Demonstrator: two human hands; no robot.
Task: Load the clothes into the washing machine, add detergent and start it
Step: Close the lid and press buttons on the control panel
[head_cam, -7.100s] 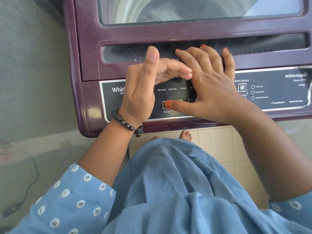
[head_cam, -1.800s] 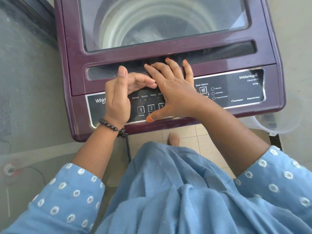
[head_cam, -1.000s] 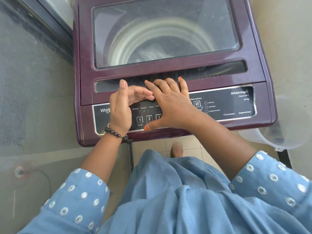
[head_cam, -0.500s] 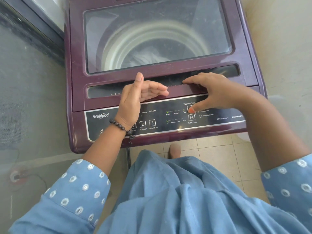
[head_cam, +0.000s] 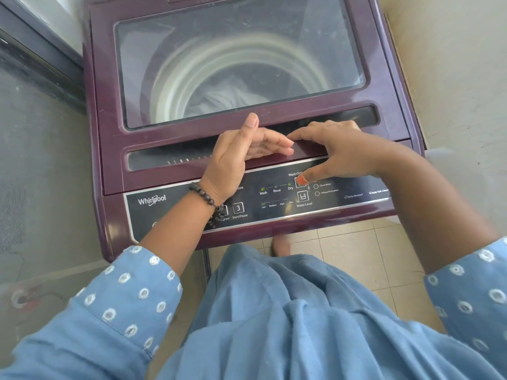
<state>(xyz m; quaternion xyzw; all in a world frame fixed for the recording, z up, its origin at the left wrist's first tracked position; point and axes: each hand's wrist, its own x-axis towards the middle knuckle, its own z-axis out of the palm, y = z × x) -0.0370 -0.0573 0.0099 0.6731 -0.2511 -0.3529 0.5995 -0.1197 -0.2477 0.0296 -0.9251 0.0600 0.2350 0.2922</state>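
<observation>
Setting wash options: my right hand [head_cam: 345,154] thumbs the maroon top-load washing machine's [head_cam: 109,149] dark control panel [head_cam: 175,212], fingers loose. My left hand [head_cam: 241,154] hovers relaxed, empty. Next, I judge, the square Start/Pause button [head_cam: 238,208]

On the washing machine's [head_cam: 109,149] control panel [head_cam: 356,205] we read "Whirlpool" [head_cam: 151,200] at 9 o'clock. Toward centre: button "3" [head_cam: 238,207] over "Start/Pause", beside it a partly covered "...gram". Next row: "Wash", "Rinse", "Dry" [head_cam: 276,190]; under it "Low", "Medium", "High", "Max". Then "Water Level" [head_cam: 304,204] and, above, a cut-off "Wash Op...". At 3 o'clock: "Check Water", "Voltage Fluctuation", "Auto Restart" [head_cam: 354,196], "Auto Tub Clean". We can't read the rest.
</observation>
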